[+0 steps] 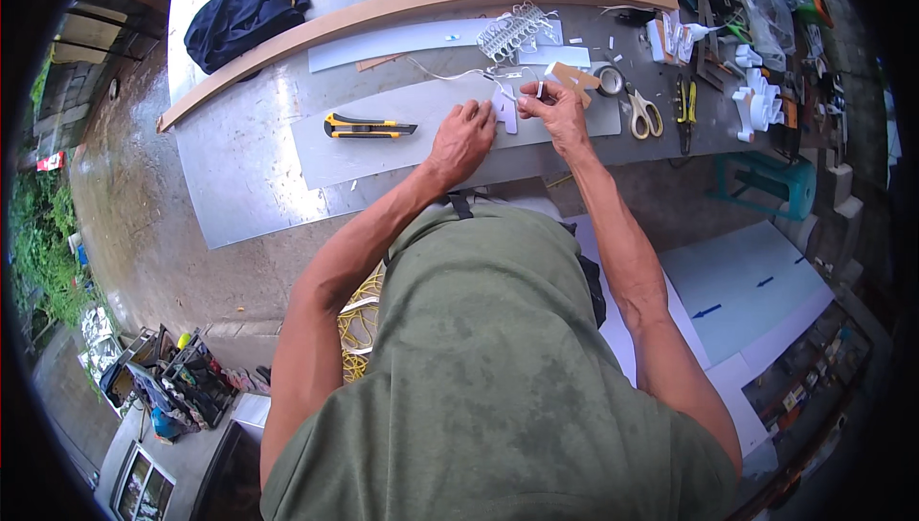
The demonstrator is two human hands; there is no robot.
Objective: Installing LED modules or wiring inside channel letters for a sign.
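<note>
My left hand (461, 141) rests on the pale grey sheet (373, 153), fingers bent together at the left edge of a small flat pale purple piece (504, 111). My right hand (557, 117) is closed in a pinch on a small white piece (539, 91) with a dark end; its exact kind is too small to tell. A thin white wire (450, 74) runs from the left toward the space between my hands. Just beyond lies a bunch of white linked modules (517, 35). A yellow and black utility knife (370, 126) lies left of my left hand.
Scissors (643, 115) and a tape roll (609, 81) lie right of my right hand. A long brown bar (412, 10) crosses the table behind, near a dark cloth (251, 9). Pliers (686, 102) and white fittings (759, 105) crowd the right. A teal stool (780, 186) stands below.
</note>
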